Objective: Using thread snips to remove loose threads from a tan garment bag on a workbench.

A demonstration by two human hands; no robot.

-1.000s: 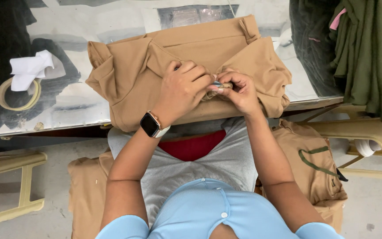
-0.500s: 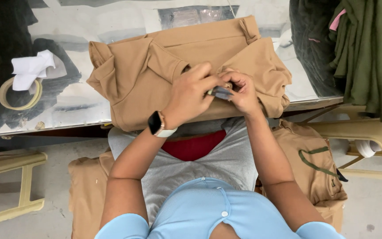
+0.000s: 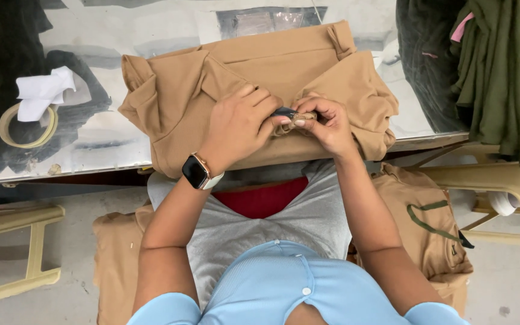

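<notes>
Both hands pinch at the tan garment's edge

My left hand (image 3: pixel 239 129) grips a small dark tool (image 3: pixel 285 112); my right hand (image 3: pixel 326 123) pinches the tan garment (image 3: pixel 260 66) on the surface (image 3: pixel 91 132). I judge the tool could nick cloth. White paper (image 3: pixel 43 90) lies on a tape roll (image 3: pixel 25 126).

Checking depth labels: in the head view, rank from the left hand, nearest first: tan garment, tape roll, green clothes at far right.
1. Tan garment: under the left hand, fingers on it, table centre.
2. Tape roll: on the table, off to picture left, apart from the hand.
3. Green clothes: far picture right, beyond the right hand.
</notes>
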